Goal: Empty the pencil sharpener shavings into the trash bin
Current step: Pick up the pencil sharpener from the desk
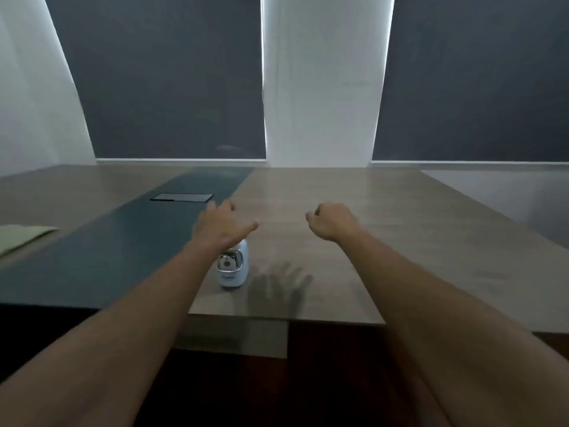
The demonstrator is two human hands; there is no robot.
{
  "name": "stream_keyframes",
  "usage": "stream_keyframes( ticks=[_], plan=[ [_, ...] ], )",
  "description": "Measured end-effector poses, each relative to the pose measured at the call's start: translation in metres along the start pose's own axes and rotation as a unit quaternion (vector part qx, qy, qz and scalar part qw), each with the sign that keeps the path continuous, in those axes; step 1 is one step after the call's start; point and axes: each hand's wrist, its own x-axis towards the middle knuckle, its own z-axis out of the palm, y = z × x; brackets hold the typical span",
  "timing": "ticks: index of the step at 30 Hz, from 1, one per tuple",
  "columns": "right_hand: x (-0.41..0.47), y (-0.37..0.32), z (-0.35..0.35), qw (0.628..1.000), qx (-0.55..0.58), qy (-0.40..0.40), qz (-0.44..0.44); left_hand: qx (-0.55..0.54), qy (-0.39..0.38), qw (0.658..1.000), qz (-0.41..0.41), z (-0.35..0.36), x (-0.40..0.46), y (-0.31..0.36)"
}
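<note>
A small pale-blue pencil sharpener (232,266) with a bear picture on its front stands upright on the wooden table (354,241), near the front edge. My left hand (220,224) hovers just above and behind it, fingers spread, holding nothing; its wrist hides the sharpener's top. My right hand (331,220) hangs over the table to the right, fingers curled into a loose fist with nothing in it. No trash bin is in view.
A dark strip (129,241) runs down the table's left part, with a flat black hatch (181,197) set in it. A green cloth (21,237) lies at the far left. Dark window blinds and a white wall stand behind the table.
</note>
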Motion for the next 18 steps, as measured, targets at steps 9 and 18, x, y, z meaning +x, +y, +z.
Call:
stream_keyframes(
  ticks=[9,18],
  plan=[
    [-0.037,-0.013,0.04,0.994,0.113,0.009,-0.008,-0.11,0.049,0.99,-0.068,0.043,-0.039,-0.036],
    [-0.047,-0.026,0.045,0.919,0.34,-0.183,0.075,-0.479,-0.007,0.84,-0.254,0.048,-0.026,-0.034]
  ],
)
